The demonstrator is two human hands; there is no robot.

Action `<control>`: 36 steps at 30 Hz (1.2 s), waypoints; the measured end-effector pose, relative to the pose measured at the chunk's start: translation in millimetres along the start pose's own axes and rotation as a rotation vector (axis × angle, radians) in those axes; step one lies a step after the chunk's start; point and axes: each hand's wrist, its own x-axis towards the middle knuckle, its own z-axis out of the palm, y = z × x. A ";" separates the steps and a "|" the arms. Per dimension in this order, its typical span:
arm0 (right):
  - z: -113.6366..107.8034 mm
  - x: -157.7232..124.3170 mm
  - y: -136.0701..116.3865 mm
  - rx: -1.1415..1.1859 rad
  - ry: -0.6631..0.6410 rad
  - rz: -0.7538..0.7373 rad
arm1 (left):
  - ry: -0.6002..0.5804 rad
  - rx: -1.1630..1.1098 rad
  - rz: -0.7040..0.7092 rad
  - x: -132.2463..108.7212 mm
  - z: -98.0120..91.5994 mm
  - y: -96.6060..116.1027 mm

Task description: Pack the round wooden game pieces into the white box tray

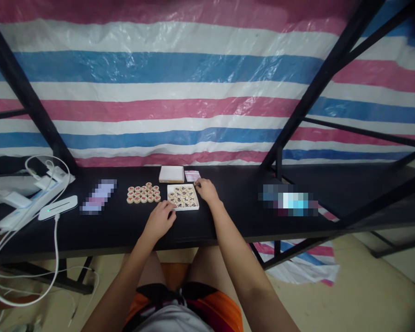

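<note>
A shallow white box (192, 208) lies on the black table in front of me, with several round xiangqi pieces (184, 199) marked in black set in rows inside it. My left hand (160, 218) is at the box's near left corner, its curled fingers gripping the edge. At the far right corner is my right hand (206, 189), thumb and fingertips pinched together; what they hold, if anything, is too small to make out. Left of the box, several red-marked xiangqi pieces (144, 194) stand in neat rows, with one extra piece behind them.
A white box lid (171, 174) and a small printed paper (192, 175) lie behind the box. Blurred-out devices are at left (98, 197) and right (290, 200). A power strip (31, 199), white router-like device (58, 207) and loose cables crowd the left end. Black metal posts (297, 108) frame the table.
</note>
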 end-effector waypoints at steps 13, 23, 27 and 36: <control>-6.3 -4.6 -80.8 0.089 -0.117 -0.398 | 0.017 -0.014 0.016 -0.3 3.5 -3.8; 0.4 -2.3 -101.5 -0.067 -0.139 -0.349 | -0.005 0.013 0.004 0.4 4.1 -3.6; 2.0 -3.6 -100.0 -0.061 -0.142 -0.384 | -0.008 0.009 0.002 0.4 4.2 -3.6; -2.9 0.3 -37.3 0.275 0.081 -0.250 | -0.017 0.005 -0.004 0.2 -0.3 0.1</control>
